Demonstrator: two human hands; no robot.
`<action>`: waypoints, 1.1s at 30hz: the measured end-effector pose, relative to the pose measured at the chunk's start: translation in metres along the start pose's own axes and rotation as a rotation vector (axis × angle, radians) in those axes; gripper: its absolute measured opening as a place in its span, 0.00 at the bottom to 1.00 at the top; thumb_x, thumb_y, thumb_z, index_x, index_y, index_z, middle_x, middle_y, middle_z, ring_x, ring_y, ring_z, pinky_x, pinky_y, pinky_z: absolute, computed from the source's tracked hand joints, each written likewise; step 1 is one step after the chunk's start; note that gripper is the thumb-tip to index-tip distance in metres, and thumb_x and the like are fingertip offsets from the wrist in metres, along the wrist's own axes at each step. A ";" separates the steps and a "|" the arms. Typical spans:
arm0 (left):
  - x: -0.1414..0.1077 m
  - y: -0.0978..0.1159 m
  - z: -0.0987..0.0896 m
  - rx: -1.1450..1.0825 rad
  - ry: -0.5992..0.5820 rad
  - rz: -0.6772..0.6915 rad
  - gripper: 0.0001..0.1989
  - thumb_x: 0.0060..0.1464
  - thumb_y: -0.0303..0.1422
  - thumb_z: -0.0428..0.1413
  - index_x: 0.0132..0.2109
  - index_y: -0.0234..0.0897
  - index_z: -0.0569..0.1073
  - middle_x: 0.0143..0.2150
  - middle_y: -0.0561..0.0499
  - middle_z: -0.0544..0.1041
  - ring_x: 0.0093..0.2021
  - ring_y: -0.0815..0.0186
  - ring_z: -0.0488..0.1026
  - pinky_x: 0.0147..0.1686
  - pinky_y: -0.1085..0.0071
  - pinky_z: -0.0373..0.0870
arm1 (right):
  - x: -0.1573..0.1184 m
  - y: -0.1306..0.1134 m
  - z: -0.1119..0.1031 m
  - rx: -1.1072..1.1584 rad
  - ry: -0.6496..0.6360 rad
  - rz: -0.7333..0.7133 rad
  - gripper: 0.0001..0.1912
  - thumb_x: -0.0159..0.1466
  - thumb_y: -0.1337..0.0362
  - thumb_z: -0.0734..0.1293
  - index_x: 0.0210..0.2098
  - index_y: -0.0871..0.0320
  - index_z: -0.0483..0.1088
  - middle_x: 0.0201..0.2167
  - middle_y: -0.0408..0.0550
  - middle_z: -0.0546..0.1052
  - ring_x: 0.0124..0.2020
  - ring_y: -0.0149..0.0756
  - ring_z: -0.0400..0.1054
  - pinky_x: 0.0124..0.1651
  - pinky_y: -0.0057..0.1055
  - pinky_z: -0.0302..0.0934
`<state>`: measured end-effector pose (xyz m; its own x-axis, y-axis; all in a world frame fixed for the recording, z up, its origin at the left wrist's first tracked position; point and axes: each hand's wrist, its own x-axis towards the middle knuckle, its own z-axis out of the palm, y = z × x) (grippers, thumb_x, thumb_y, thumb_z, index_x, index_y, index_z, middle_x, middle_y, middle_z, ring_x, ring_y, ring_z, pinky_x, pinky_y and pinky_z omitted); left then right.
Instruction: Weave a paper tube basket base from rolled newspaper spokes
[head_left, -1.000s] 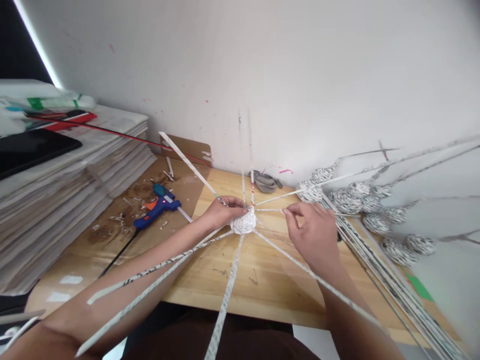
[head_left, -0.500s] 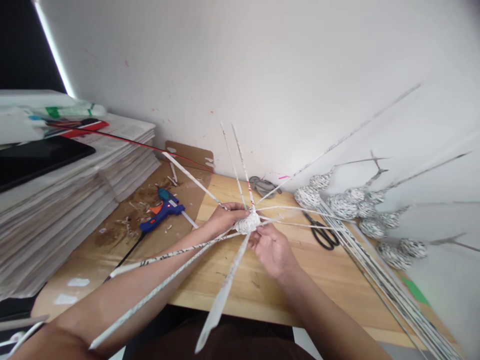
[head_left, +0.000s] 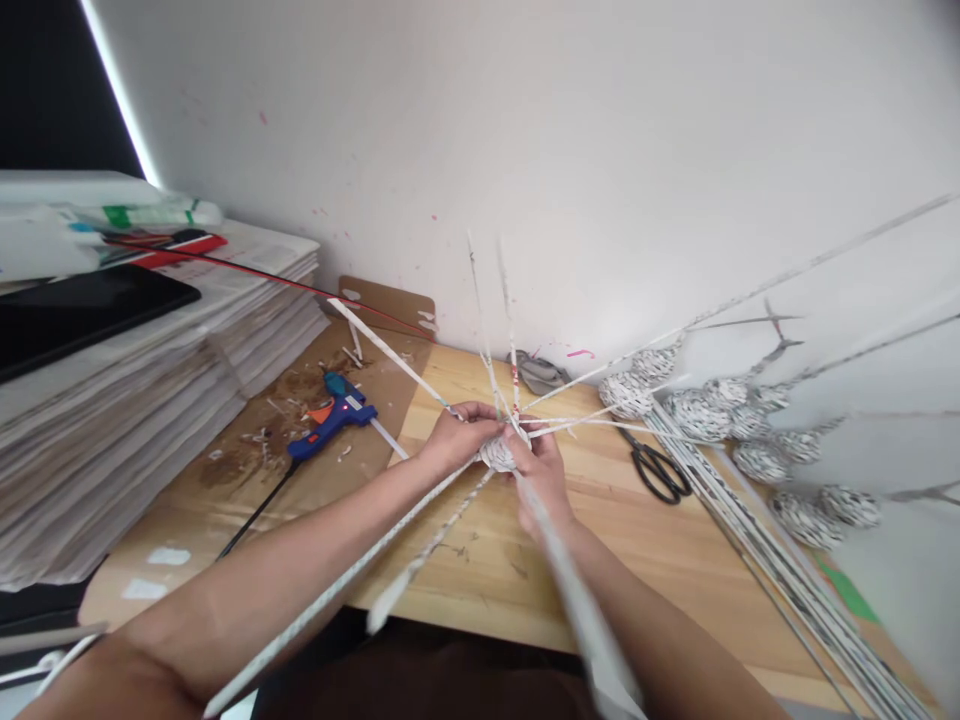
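A small round woven piece (head_left: pixel 501 456) of rolled newspaper is held a little above the wooden table, with several long paper strips radiating from it. My left hand (head_left: pixel 456 440) pinches its left side, thumb on top. On its right side, my right hand (head_left: pixel 544 478) grips it with the thumb over the edge and the fingers behind. One wide, blurred paper strip (head_left: pixel 574 585) passes down over my right wrist. Another paper strip (head_left: pixel 420 565) points toward me between the forearms. The fingertips behind the weave are partly hidden.
Left: a blue hot glue gun (head_left: pixel 334 425) on stained cardboard (head_left: pixel 247 485), beside a tall newspaper stack (head_left: pixel 255 350) bearing a black phone (head_left: pixel 97 312). Right: black-handled scissors (head_left: pixel 660 474), a bundle of paper tubes (head_left: pixel 780 560) and several woven gourd-like shapes (head_left: pixel 697 412) along the wall.
The woven piece has turned, and its strips have swung round; the wide one now lies over my right wrist. My right hand has moved up, with its thumb onto the weave.
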<state>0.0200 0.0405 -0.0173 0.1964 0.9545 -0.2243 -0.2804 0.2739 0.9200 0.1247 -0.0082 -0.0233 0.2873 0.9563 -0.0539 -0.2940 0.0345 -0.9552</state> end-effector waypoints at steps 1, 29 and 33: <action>0.001 -0.002 0.000 0.005 0.002 0.002 0.09 0.34 0.28 0.65 0.28 0.34 0.73 0.21 0.55 0.75 0.21 0.69 0.70 0.23 0.74 0.65 | 0.000 0.003 0.001 -0.014 0.021 -0.003 0.20 0.54 0.53 0.74 0.39 0.55 0.65 0.30 0.40 0.72 0.24 0.27 0.63 0.22 0.25 0.57; -0.002 -0.007 0.001 -0.064 -0.141 0.059 0.14 0.36 0.33 0.67 0.31 0.33 0.75 0.25 0.52 0.76 0.25 0.68 0.72 0.29 0.72 0.69 | 0.014 0.011 -0.006 0.187 0.068 -0.007 0.18 0.50 0.55 0.78 0.31 0.56 0.70 0.24 0.41 0.74 0.23 0.29 0.65 0.26 0.29 0.60; -0.003 0.009 -0.011 0.024 -0.349 0.008 0.18 0.36 0.30 0.68 0.39 0.32 0.78 0.36 0.46 0.80 0.34 0.64 0.77 0.38 0.68 0.72 | 0.023 0.008 -0.016 0.127 0.088 -0.058 0.18 0.48 0.55 0.78 0.30 0.57 0.71 0.25 0.44 0.75 0.24 0.33 0.67 0.28 0.32 0.62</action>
<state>0.0067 0.0417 -0.0115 0.5048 0.8577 -0.0978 -0.2617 0.2600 0.9295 0.1439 0.0096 -0.0368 0.3844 0.9227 -0.0308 -0.3858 0.1302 -0.9133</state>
